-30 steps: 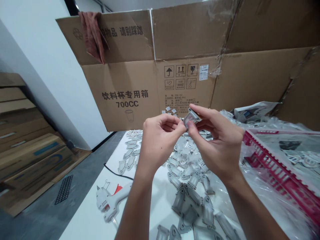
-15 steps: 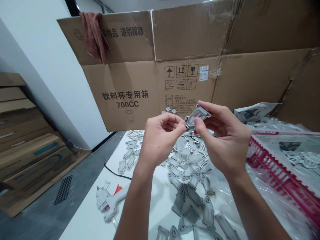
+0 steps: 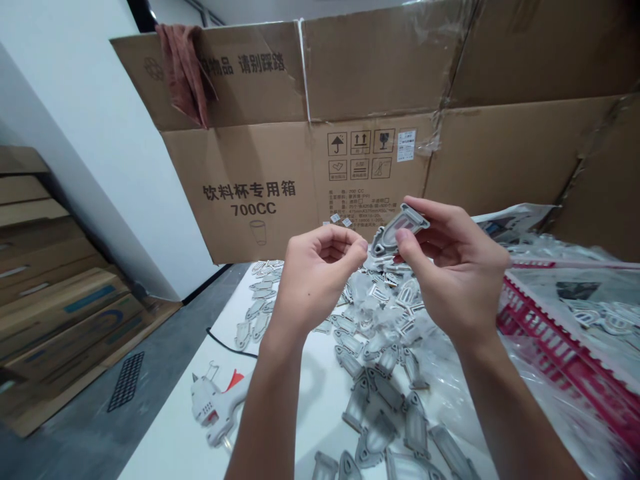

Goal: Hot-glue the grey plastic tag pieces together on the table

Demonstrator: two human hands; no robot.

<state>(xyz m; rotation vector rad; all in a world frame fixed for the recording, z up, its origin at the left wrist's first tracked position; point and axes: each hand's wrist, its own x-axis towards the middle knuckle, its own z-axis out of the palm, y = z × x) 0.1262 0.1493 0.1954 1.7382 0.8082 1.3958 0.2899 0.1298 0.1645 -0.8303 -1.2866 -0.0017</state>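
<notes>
My right hand point(image 3: 453, 280) pinches a small grey plastic part point(image 3: 399, 229) between thumb and forefinger and holds it tilted, wide end up, above the table. My left hand point(image 3: 317, 277) hovers just left of the part with its fingers curled and thumb against forefinger; its fingertips sit close to the part's lower end, and nothing shows between them. Below both hands lies a heap of several similar grey parts point(image 3: 380, 373) on the white table point(image 3: 175, 440).
A white glue gun point(image 3: 215, 403) with a black cable lies at the table's near left. A red crate point(image 3: 565, 360) lined with clear plastic stands at the right. A large cardboard box point(image 3: 260, 193) closes off the back, with a reddish cloth point(image 3: 183, 70) on its flap. Flat cartons lean at the far left.
My right hand has turned the grey part and lifted it slightly up and to the right. My left fingertips have come off the part and now sit just beside it.
</notes>
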